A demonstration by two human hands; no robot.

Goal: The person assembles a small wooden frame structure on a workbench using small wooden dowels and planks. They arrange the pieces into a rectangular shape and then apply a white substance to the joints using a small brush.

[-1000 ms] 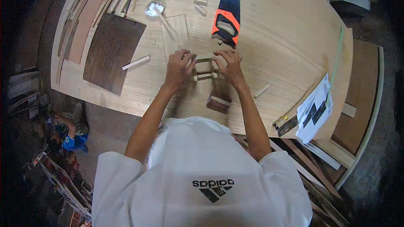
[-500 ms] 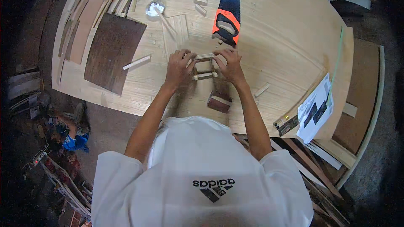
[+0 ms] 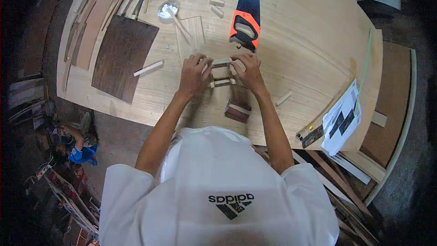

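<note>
Between my hands a small wooden frame point(image 3: 222, 82) of pale sticks rests on the wooden tabletop point(image 3: 300, 41). My left hand point(image 3: 195, 73) pinches the far left corner of it, fingers bent. My right hand point(image 3: 248, 69) grips the far right corner the same way. Just nearer to me lies a dark reddish-brown block point(image 3: 238, 110) with a pale stripe. Beyond my right hand is a handsaw point(image 3: 246, 18) with an orange and black handle. A round dish of white paste point(image 3: 168, 10) with a stick in it stands past my left hand, beside a thin board point(image 3: 191, 32).
Left of my arm lie a dark brown panel point(image 3: 125, 57), a short pale stick point(image 3: 149, 68) and several strips. A small offcut point(image 3: 283, 97), a paper sheet point(image 3: 341, 118) and a spirit level or similar tool point(image 3: 310, 135) lie right. Another person point(image 3: 79, 143) is at far left.
Almost nothing differs. Both my hands stay at the frame's far corners, and the view has shifted very slightly.
</note>
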